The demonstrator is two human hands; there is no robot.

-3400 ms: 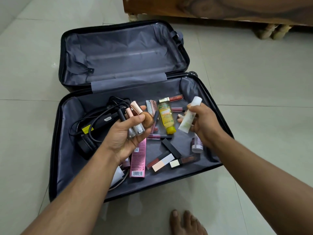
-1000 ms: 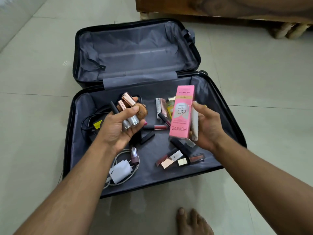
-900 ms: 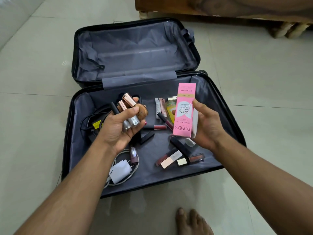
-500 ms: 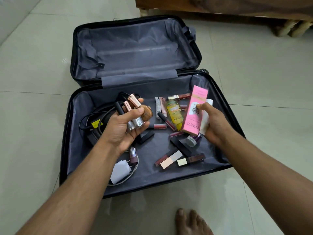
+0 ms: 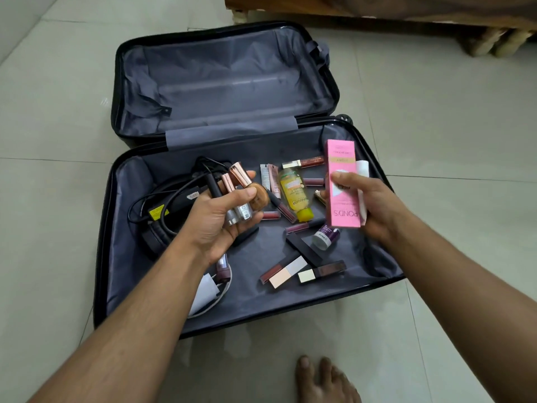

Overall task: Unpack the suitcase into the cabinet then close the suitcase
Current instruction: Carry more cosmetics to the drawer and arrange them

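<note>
A black suitcase (image 5: 101, 228) lies wide open on the tiled floor, grey lining showing, its lid half bare. My left hand (image 5: 220, 222) grips a bundle of cosmetic tubes and a brown bottle (image 5: 241, 196) above the near half. My right hand (image 5: 374, 207) holds a pink Pond's box (image 5: 341, 184) upright together with a white tube (image 5: 363, 170) behind it. Loose in the near half lie a yellow Garnier bottle (image 5: 295, 193), several lipsticks (image 5: 286, 271), a small purple jar (image 5: 325, 237), a white charger (image 5: 207, 289) and black cables (image 5: 165, 199).
A wooden furniture base (image 5: 377, 13) on short legs runs along the top right. Pale floor tiles (image 5: 436, 112) surround the suitcase. My bare foot (image 5: 325, 382) is at the bottom edge, just in front of the case.
My right hand picked up the pink box alongside the white tube, dipped toward the case, then lifted it upright again. My left hand kept its bundle, nearly still.
</note>
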